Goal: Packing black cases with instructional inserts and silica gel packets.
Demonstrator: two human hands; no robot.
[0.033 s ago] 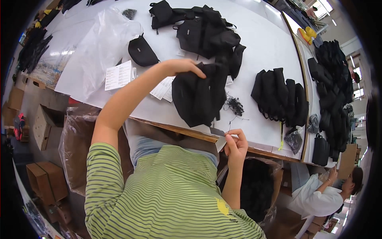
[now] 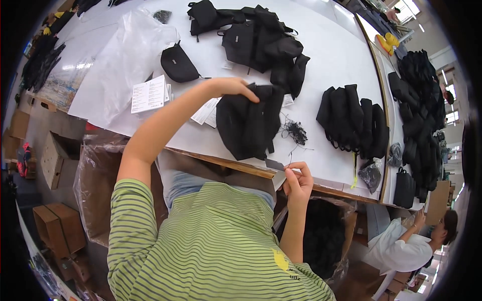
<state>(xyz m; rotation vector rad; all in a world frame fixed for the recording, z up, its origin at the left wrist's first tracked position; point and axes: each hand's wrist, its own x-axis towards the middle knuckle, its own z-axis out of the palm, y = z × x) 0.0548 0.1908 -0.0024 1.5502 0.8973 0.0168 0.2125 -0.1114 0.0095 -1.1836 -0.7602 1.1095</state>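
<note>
My left hand [image 2: 238,88] reaches across the table and is closed on the upper edge of a black fabric bag [image 2: 246,123]. The bag lies slack near the table's front edge, and its far side is partly hidden by my fingers. Lower right, my right hand [image 2: 297,181] pinches a small white-and-grey card tag [image 2: 278,176] with a thin black string rising from it. A tangle of black strings [image 2: 295,131] rests on the table just beyond that hand. White printed cards [image 2: 206,111] stick out from under my left forearm.
A black pouch [image 2: 178,63], a stack of printed sheets [image 2: 149,95] and clear plastic film [image 2: 125,55] lie to the left. Heaped black bags [image 2: 261,42] lie beyond, with a row of them [image 2: 354,120] at right. A co-worker [image 2: 406,246] sits far right.
My left hand and the upper part of the black bag have shifted very slightly. My right hand stays in place with the tag.
</note>
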